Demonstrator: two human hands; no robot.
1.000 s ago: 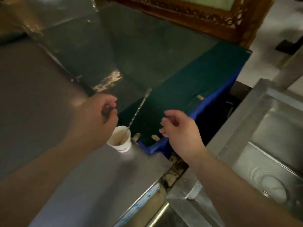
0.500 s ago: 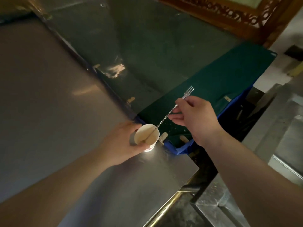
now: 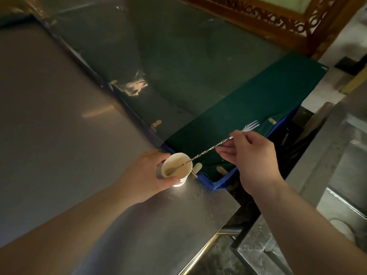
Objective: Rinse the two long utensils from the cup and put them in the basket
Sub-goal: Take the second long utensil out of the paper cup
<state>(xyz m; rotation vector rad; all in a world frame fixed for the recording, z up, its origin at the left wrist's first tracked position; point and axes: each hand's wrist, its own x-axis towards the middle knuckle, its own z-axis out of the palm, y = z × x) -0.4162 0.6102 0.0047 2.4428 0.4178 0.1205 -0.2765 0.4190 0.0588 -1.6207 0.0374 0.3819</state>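
A white paper cup stands near the far edge of the steel counter. My left hand wraps around its left side. A long twisted metal utensil leans out of the cup to the upper right; its spoon end rests inside the cup and its fork end sticks up. My right hand pinches its shaft just below the fork end. I see only this one utensil in the cup. No basket is in view.
Behind the counter lies a dark green cloth over a blue edge. A steel sink sits at the right. A carved wooden frame runs along the top.
My left hand has settled around the cup. My right hand reached in from the right and took hold of the utensil near its fork end.
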